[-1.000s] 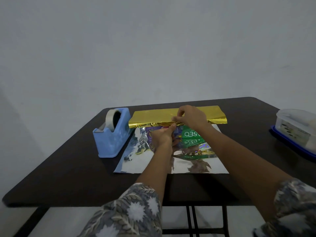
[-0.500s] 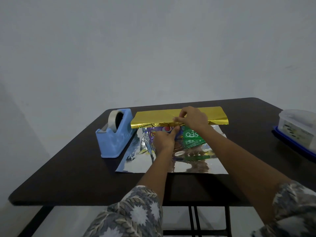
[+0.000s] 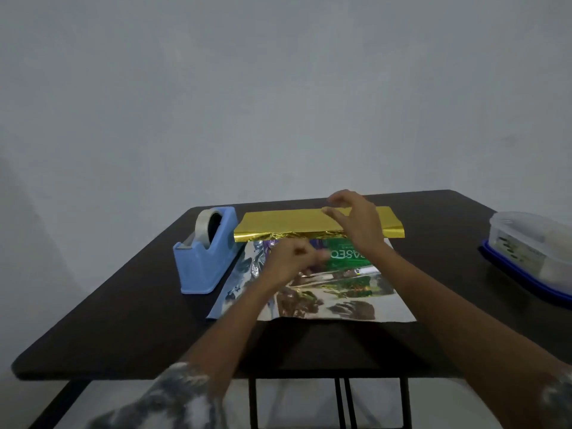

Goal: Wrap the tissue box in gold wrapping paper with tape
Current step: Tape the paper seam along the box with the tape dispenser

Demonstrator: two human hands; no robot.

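The green cardboard tissue box [image 3: 343, 257] lies at frame centre on the dark bench [image 3: 123, 320], its far part under shiny gold wrapping paper [image 3: 278, 222]. The right hand [image 3: 356, 224] rests on the gold fold with fingers spread. The blurred left hand [image 3: 291, 261] curls just left of the box; I cannot tell whether it grips anything. A blue plastic tape dispenser [image 3: 204, 258] stands to the left.

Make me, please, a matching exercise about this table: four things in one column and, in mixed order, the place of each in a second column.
Things
1. tape dispenser
2. tissue box
3. plastic container
4. right hand

Places
a. at the right edge of the table
b. over the folded part of the gold wrapping paper
c. just left of the paper
d. partly under the gold fold

Pairs: 1-c, 2-d, 3-a, 4-b
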